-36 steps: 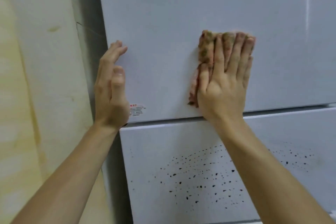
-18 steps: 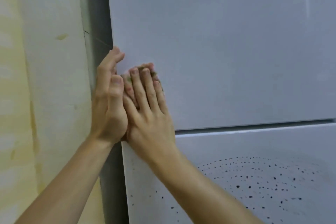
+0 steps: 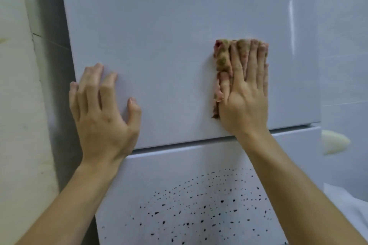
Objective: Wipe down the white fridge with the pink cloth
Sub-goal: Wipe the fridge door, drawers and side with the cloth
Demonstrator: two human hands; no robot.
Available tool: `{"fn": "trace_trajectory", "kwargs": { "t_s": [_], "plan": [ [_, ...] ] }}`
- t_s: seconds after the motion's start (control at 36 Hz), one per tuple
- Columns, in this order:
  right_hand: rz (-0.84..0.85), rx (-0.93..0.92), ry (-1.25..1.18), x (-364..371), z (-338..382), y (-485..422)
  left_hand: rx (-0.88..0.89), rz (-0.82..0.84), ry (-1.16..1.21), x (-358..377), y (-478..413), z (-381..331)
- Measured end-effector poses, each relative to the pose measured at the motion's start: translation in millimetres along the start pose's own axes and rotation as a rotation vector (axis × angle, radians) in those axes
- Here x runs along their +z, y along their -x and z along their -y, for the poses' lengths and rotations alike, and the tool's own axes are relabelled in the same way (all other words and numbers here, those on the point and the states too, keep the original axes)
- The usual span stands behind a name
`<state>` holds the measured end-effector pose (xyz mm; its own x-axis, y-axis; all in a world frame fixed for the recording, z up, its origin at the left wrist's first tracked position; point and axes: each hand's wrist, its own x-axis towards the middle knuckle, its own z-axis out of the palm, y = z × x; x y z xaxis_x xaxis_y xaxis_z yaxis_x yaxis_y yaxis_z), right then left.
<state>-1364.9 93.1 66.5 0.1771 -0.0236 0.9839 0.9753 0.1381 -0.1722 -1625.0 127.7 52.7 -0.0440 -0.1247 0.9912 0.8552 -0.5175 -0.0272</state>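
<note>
The white fridge [image 3: 169, 36] fills the view, its upper door above a lower door [image 3: 179, 175] speckled with black dots. My right hand [image 3: 246, 95] lies flat with straight fingers on the pink cloth [image 3: 222, 59], pressing it against the right part of the upper door. The cloth is folded, pinkish with green-brown patches, and shows above and left of my fingers. My left hand [image 3: 101, 113] rests on the upper door near its left edge, fingers spread and slightly bent, holding nothing.
A cream wall [image 3: 18, 105] stands left of the fridge, with a grey gap [image 3: 57, 85] between them. Right of the fridge is a tiled wall [image 3: 344, 65] with a pale rounded object [image 3: 334, 143] beside the door seam.
My right hand swept the cloth from the door's left edge back to the right. My left hand shifted from the door's edge onto its front face, fingers spread.
</note>
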Motion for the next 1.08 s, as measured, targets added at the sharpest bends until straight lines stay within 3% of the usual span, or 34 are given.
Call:
{"fn": "trace_trajectory", "kwargs": {
  "t_s": [0.14,0.22,0.33,0.42,0.67,0.81,0.94,1.0,1.08],
  "plan": [
    [-0.015,0.166,0.022,-26.0,-69.6,0.5,-0.021,0.003,-0.024,0.3,-2.5,-3.1],
    [-0.037,0.393,-0.016,-44.0,-108.2,0.1,-0.023,0.005,-0.005,1.0,-3.7,-4.1],
    [-0.068,0.744,-0.141,-54.4,-116.8,-6.2,-0.027,0.0,0.009,1.9,-4.1,-4.8],
    [-0.089,0.845,-0.133,-49.7,-107.6,-19.5,-0.021,-0.006,0.002,3.6,-3.8,-5.1],
    [-0.144,0.426,0.144,-4.4,-51.4,-66.2,-0.014,-0.002,0.018,4.9,-3.5,-3.3],
    [-0.186,0.115,0.092,17.9,8.8,-58.3,-0.012,0.005,0.049,3.5,-4.7,-2.9],
    [-0.052,-0.161,0.036,6.2,9.1,-38.7,-0.023,0.015,0.053,5.2,-6.0,-2.0],
    [-0.007,-0.175,0.033,-0.7,-6.5,-38.6,-0.042,0.02,0.07,7.0,-6.7,-1.9],
    [-0.019,0.025,0.044,-11.0,-40.5,-52.1,-0.061,0.007,0.074,6.0,-9.0,-5.7]
  ]
}}
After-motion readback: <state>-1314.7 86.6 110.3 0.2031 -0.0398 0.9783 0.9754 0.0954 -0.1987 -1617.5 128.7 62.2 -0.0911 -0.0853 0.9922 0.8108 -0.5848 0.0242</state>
